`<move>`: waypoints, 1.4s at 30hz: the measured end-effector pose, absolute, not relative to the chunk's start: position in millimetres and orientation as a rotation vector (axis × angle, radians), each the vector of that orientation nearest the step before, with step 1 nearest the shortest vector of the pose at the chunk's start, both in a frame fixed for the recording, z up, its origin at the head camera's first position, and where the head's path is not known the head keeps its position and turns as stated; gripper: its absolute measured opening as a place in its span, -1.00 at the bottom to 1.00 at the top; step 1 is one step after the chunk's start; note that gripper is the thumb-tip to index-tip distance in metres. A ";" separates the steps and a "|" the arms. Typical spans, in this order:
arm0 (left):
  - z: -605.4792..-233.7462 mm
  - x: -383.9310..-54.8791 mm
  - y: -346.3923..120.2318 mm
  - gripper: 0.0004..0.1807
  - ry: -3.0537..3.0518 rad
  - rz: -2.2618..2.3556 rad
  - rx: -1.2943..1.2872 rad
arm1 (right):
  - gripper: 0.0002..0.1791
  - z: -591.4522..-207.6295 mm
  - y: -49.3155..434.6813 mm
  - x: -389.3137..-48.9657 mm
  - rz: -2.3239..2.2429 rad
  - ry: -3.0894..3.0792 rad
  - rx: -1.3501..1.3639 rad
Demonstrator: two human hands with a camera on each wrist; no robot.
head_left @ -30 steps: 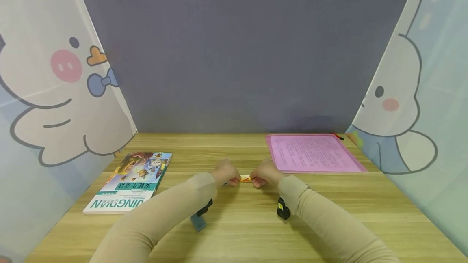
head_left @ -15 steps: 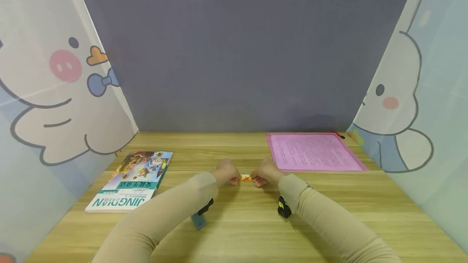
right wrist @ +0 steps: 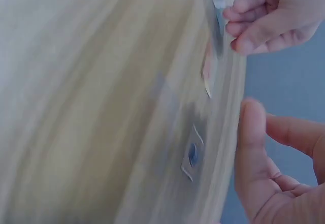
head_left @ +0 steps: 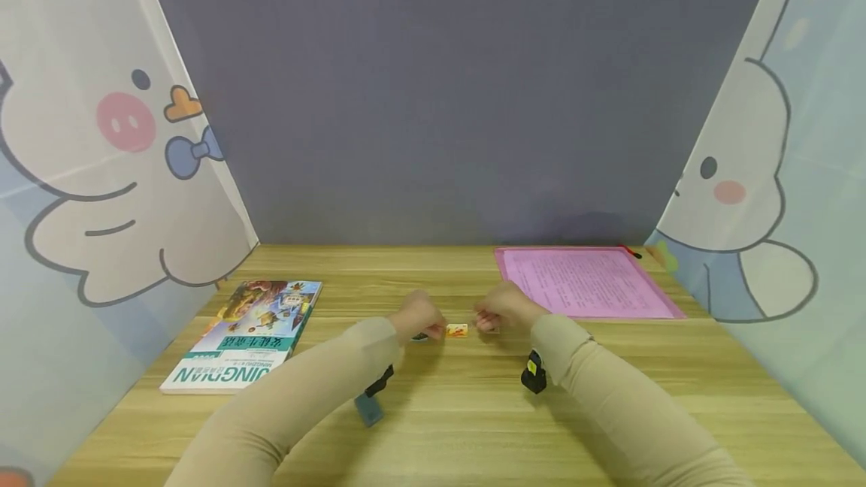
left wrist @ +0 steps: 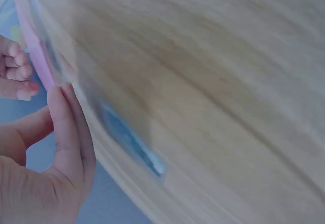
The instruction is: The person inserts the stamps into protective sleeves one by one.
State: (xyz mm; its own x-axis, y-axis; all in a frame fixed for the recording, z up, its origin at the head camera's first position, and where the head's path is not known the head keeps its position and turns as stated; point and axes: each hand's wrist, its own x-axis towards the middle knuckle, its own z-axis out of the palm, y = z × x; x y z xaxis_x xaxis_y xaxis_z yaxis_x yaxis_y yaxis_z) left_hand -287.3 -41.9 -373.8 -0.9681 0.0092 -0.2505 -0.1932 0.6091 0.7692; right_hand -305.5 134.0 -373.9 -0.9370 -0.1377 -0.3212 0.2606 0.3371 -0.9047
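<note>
A small card with orange and yellow print (head_left: 457, 331) lies on the wooden table between the hands. My left hand (head_left: 416, 316) is at its left end, fingertips low by its edge; in the left wrist view the fingers (left wrist: 68, 132) look fairly straight. Partly hidden below that hand is a dark card (head_left: 419, 337), which looks blue in the left wrist view (left wrist: 133, 140). My right hand (head_left: 504, 307) hovers right of the orange card with loosely bent fingers, holding nothing visible. Beneath it lies a pale card with a blue picture (right wrist: 193, 154).
A picture book (head_left: 246, 337) lies on the left of the table. A pink document sleeve with a printed page (head_left: 588, 282) lies at the back right. Patterned side walls and a grey back panel (head_left: 446, 96) surround the table (head_left: 446, 427).
My right hand has drawn away from the orange card, moving slightly right and up, and more of the card shows. My left hand has stayed nearly in place.
</note>
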 end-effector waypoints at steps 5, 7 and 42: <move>-367.2 -279.5 -33.7 -0.74 2.586 1.358 -0.098 | -0.86 -368.7 144.8 -308.8 -1.547 2.407 0.108; -366.0 -273.7 -27.4 -0.82 2.548 1.423 -0.084 | -0.86 -368.0 148.9 -308.0 -1.489 2.467 0.076; -392.1 -245.2 37.8 -0.73 2.701 1.104 0.212 | -0.85 -390.9 164.0 -303.6 -1.050 2.700 -0.231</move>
State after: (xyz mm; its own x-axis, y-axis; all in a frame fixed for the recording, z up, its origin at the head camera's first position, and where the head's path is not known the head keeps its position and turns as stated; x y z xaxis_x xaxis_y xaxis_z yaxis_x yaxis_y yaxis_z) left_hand -245.2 37.8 -392.1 -0.9664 0.2132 -0.1435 0.0518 0.7082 0.7041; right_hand -303.6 164.0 -390.9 -0.9600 -0.2300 -0.1597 -0.0616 0.7299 -0.6808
